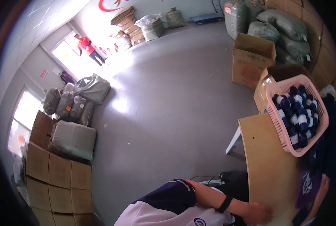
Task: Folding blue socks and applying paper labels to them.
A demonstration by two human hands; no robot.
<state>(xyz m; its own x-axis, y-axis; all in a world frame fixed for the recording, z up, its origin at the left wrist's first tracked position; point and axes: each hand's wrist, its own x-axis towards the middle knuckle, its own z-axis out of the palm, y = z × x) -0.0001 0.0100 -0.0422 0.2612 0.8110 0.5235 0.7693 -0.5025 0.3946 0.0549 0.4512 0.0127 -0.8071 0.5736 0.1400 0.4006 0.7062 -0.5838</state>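
Observation:
My left hand [259, 213], below a black wristband [225, 203], rests on the wooden tabletop [264, 158] with its fingers curled. Whatever may be inside them is hidden. At the right rim, my right hand [322, 189] has its fingers stretched out beside a purple pouch or cloth [306, 188] with a white print. Beyond the hands, a pink plastic basket [279, 130] sits at the table's far right corner. It holds several dark navy yarn balls [302, 119] with pale paper bands. Dark navy fabric [318, 148] lies beside the basket.
Open cardboard boxes [247, 64] stand past the table, with stuffed sacks [284, 24] behind. Stacked cartons [59, 171] and grey bundles [73, 139] line the left. A person in red [86, 45] stands by the bright doorway. A blue flat trolley [206, 17] is at the far wall.

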